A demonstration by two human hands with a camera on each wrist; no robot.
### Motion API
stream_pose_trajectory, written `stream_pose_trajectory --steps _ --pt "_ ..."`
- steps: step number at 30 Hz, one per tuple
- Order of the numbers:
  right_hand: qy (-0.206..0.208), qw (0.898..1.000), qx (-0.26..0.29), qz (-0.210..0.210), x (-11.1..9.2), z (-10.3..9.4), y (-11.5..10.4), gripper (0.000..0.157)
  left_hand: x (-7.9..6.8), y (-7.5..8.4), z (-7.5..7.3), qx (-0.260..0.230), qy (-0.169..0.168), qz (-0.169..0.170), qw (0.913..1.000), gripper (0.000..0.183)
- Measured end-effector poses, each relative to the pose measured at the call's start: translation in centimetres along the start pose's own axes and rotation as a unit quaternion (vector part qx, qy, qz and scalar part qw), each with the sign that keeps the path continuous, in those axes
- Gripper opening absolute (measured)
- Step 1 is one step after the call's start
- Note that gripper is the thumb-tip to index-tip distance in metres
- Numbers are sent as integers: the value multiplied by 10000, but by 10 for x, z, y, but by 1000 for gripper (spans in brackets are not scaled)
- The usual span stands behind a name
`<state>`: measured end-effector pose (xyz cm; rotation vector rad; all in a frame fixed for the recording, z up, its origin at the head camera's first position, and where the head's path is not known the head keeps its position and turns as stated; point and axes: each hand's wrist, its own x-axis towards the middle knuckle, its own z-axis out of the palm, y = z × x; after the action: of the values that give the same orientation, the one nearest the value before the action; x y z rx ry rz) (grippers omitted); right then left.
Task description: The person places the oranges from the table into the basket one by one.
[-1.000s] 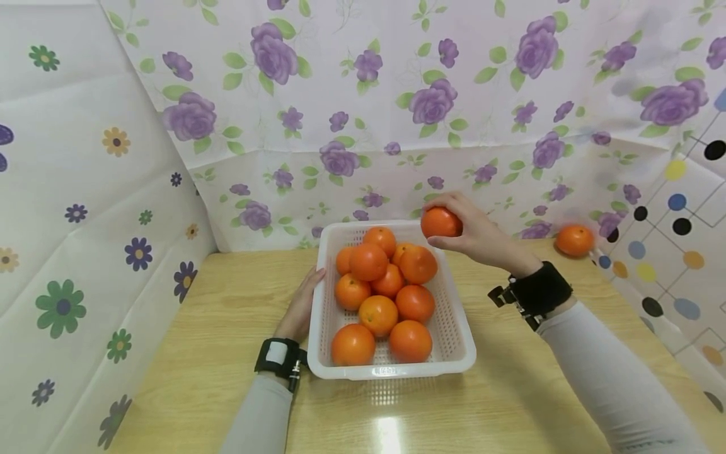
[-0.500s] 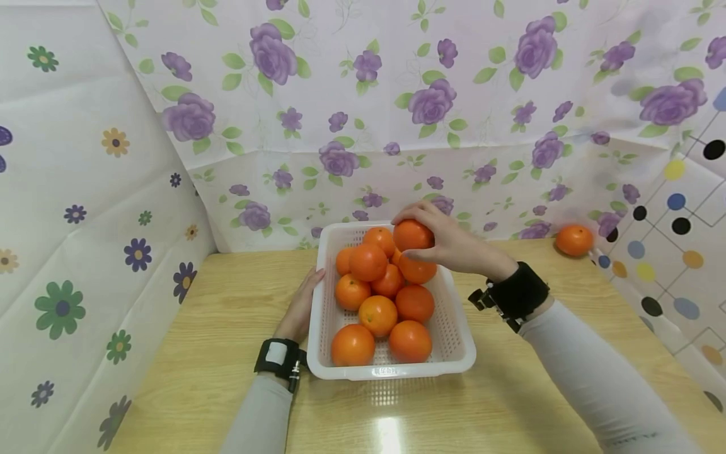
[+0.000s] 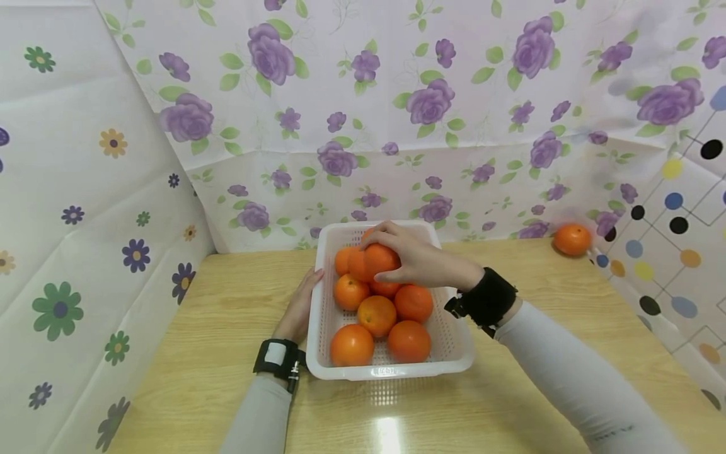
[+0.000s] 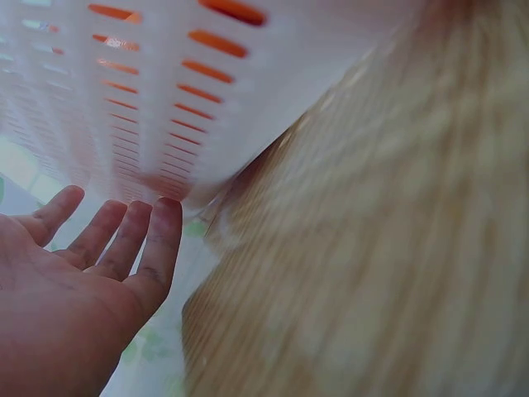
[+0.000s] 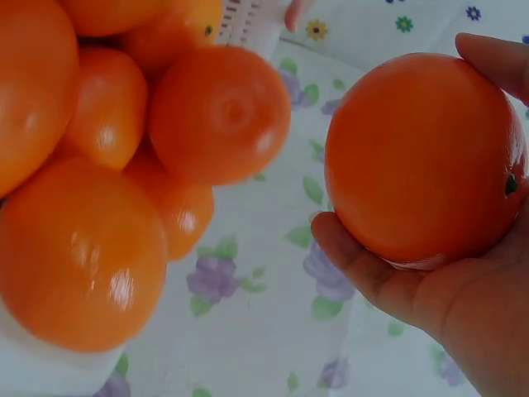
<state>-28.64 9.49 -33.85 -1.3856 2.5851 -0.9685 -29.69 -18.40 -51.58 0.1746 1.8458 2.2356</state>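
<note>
My right hand holds an orange between thumb and fingers, above the heap in a white plastic basket. In the head view the held orange overlaps others in the pile. Several oranges lie in the basket, among them one at the front left and one at the front right. My left hand is at the basket's left side, its fingers extended with tips right at the slotted wall.
One more orange sits at the back right of the wooden table. Flower-patterned sheets stand behind and at the left, a dotted sheet at the right.
My right hand has carried the orange leftward and a little down, from over the basket's back right corner to above the pile. The left hand and basket stay in place.
</note>
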Motion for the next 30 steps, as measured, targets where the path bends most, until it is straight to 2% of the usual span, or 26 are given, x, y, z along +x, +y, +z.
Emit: stream_pose_trajectory --steps 6,12,18,22,30 --pt "-247 9990 -379 -11 5 11 -8 45 -1 1 1 -49 45 -90 9999 81" --pt "-576 9970 -522 -21 9 23 -12 47 -2 3 1 13 87 -142 9999 82" --pt "-732 9966 -378 -102 10 36 -13 45 -1 3 1 39 86 -165 9998 82" --pt "-800 9960 -405 -12 11 40 -14 46 0 2 1 44 112 -208 9997 83" --pt "-1387 9848 -1033 168 15 51 -19 52 -1 4 2 41 202 -187 9996 79"
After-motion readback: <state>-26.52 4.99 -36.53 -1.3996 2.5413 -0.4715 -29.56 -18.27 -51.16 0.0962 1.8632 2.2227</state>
